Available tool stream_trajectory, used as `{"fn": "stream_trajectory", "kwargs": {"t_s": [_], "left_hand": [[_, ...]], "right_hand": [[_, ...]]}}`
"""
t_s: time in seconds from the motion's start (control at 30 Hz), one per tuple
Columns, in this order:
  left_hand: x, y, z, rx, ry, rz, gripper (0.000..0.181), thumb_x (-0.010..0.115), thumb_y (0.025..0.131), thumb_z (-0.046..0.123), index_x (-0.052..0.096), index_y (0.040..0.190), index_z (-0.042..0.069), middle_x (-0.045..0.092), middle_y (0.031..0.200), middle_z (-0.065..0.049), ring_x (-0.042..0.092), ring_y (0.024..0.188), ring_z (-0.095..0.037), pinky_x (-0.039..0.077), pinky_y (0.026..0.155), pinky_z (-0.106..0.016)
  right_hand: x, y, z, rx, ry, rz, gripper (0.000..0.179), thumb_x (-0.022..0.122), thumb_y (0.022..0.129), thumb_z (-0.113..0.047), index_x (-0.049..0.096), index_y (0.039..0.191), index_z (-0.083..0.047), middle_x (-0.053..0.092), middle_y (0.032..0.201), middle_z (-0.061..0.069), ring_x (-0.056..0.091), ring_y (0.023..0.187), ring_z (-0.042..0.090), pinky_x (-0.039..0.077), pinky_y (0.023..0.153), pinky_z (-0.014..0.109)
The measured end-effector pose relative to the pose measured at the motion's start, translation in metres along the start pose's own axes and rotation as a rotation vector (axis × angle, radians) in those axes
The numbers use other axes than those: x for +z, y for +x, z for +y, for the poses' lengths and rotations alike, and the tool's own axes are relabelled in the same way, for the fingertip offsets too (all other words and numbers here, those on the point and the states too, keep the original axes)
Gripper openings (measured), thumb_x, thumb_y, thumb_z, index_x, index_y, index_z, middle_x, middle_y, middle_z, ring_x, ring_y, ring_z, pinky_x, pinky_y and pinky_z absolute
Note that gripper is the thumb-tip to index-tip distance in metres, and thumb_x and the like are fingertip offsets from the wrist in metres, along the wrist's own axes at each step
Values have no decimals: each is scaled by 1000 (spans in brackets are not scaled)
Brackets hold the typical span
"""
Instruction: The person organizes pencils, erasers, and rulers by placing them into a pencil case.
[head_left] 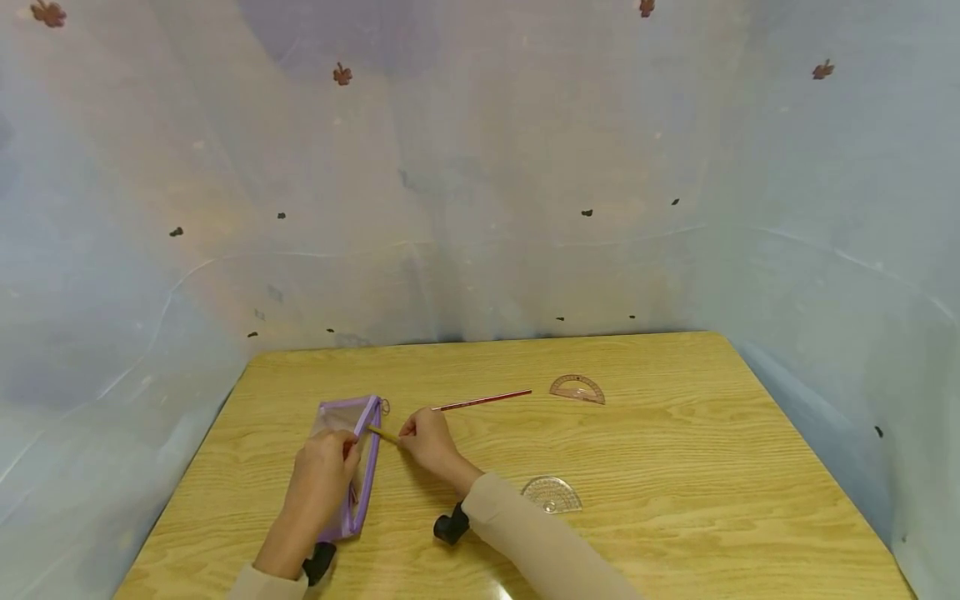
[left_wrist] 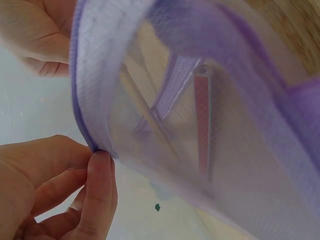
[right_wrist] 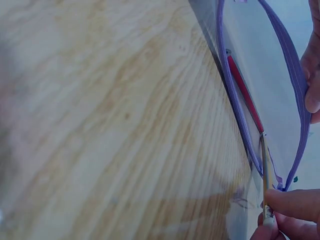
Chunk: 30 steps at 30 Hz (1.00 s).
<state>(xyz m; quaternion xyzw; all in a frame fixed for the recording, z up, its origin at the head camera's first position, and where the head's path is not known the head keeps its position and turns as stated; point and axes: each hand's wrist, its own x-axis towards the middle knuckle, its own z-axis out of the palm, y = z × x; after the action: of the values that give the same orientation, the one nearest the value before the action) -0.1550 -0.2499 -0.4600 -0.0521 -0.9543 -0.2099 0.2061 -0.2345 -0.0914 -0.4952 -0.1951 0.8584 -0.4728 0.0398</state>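
A see-through pencil pouch point(head_left: 367, 487) with purple edging lies on the left of the table, its zip side gaping. My left hand point(head_left: 318, 471) pinches the zip edge between thumb and fingers and holds the mouth apart. Just right of the pouch, my right hand point(head_left: 435, 442) grips a yellow pencil point(head_left: 384, 434) near one end. The pencil's other end reaches into the pouch, as both wrist views show. Inside the pouch lies a slim red item point(left_wrist: 202, 120) with a pale edge; its kind is unclear.
Behind the right hand lies a red pencil point(head_left: 483, 400). A pinkish protractor point(head_left: 577, 397) is to its right. Beside the right sleeve sits a clear protractor point(head_left: 562, 493), partly covered by it. A pale curtain point(head_left: 480, 167) hangs behind the wooden table point(head_left: 675, 467).
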Motion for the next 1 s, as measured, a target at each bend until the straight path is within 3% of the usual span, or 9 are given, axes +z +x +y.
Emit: {"fn": "stream_trajectory", "kwargs": {"t_s": [0.47,1.0], "left_hand": [[1,0,3,-15,1,-29,8,73,86,-1,72,89,-9,67,79,-17,65,69,-28,55,58,-40],[2,1,7,-18,6,-35,8,74,87,-1,73,88,-8,66,76,-15,63,66,-25,53,56,-36]], "right_hand": [[-1,-4,-3,19,15,-27,9,76,84,2,74,75,1,64,62,1,46,52,1,39,49,16],[-2,-7,-8,86,168,-113,7,75,84,4,74,77,5,61,57,-2,47,46,4,39,42,18]]}}
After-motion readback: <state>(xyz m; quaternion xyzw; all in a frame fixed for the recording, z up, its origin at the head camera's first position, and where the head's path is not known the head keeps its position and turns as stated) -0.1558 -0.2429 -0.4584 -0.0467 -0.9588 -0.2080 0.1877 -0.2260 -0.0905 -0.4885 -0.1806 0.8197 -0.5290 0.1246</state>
